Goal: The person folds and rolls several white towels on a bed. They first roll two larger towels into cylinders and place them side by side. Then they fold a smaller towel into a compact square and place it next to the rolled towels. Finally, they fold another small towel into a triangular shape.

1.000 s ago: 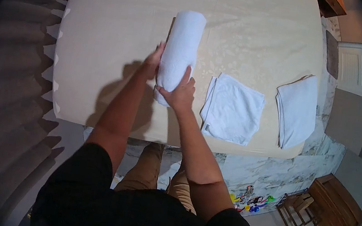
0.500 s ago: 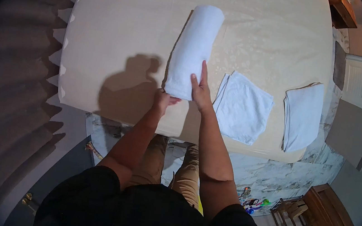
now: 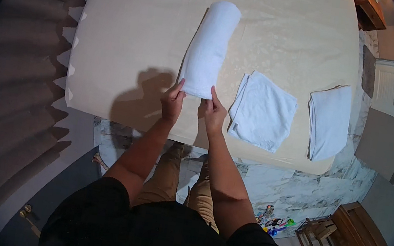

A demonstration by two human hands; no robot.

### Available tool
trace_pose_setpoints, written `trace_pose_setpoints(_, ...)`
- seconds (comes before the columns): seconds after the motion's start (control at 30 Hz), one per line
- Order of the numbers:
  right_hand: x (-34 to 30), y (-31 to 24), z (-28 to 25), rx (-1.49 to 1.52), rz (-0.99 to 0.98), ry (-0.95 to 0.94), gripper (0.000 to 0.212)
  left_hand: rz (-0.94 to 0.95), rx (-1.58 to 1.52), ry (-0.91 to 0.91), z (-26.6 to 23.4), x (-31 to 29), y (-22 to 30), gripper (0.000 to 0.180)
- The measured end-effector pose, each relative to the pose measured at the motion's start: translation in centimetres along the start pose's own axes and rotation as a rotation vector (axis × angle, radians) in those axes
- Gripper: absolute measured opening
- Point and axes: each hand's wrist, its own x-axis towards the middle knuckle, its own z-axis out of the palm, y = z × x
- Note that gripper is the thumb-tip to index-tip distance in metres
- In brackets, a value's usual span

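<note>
A long white towel (image 3: 209,47), rolled or folded into a thick strip, lies on the beige-covered bed (image 3: 135,25), pointing away from me. My left hand (image 3: 173,102) pinches the left corner of its near end, thumb on top. At the right corner of that same end, my right hand (image 3: 214,114) grips with the thumb above and the fingers partly hidden beneath. Just right of my right hand lies a folded white cloth (image 3: 264,113). Farther right, close to the bed's edge, is another folded white cloth (image 3: 329,121).
Grey curtains (image 3: 24,75) hang along the left side. A wooden chair or stand (image 3: 320,244) and a brown wooden cabinet (image 3: 358,241) are at the lower right. Several colourful small items (image 3: 275,224) sit on the marble-patterned floor (image 3: 292,190).
My right hand has slid from the towel's upper right side down to its near right corner. My left hand has come up from underneath to pinch the left corner.
</note>
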Motion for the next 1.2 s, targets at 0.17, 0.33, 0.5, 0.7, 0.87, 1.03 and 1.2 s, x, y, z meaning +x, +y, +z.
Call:
trace_pose_setpoints(0.17, 0.2, 0.5, 0.7, 0.102, 0.053, 0.029, 0.044, 0.019, -0.388, 0.251, 2.7, -1.6, -0.8, 0.037)
trace_pose_setpoints(0.33, -0.3, 2.5, -1.8, 0.153, -0.142, 0.073, 0.043, 0.022, -0.644, 0.297, 3.2, -0.6, -0.3, 0.04)
trace_pose_setpoints(0.5, -1.3, 1.4, -12.6, -0.077, -0.154, 0.419, 0.03, 0.006, -0.488, 0.168, 3.2, -1.0, -5.6, 0.045)
trace_pose_setpoints(0.7, -2.1, 4.8, -36.5, 0.831, 0.328, 1.231, 0.05, 0.299, 0.136, 0.048, 1.6, -11.9, -2.0, 0.043)
trace_pose_setpoints(0.87, -3.4, 11.9, -46.6, 0.949, 0.401, 1.201, 0.054, 0.336, 0.066, -0.306, 5.9, -16.7, 0.0, 0.029)
trace_pose_setpoints(1.03, -0.6, 10.1, -48.5, 1.079, 0.128, 0.866, 0.052, 0.324, -0.03, -0.324, 10.2, -17.2, 4.7, 0.023)
trace_pose_setpoints(1.2, -0.4, 4.6, -51.0, 1.058, 0.207, 0.788, 0.038, 0.164, -0.133, -0.503, 15.7, -15.3, 8.3, 0.021)
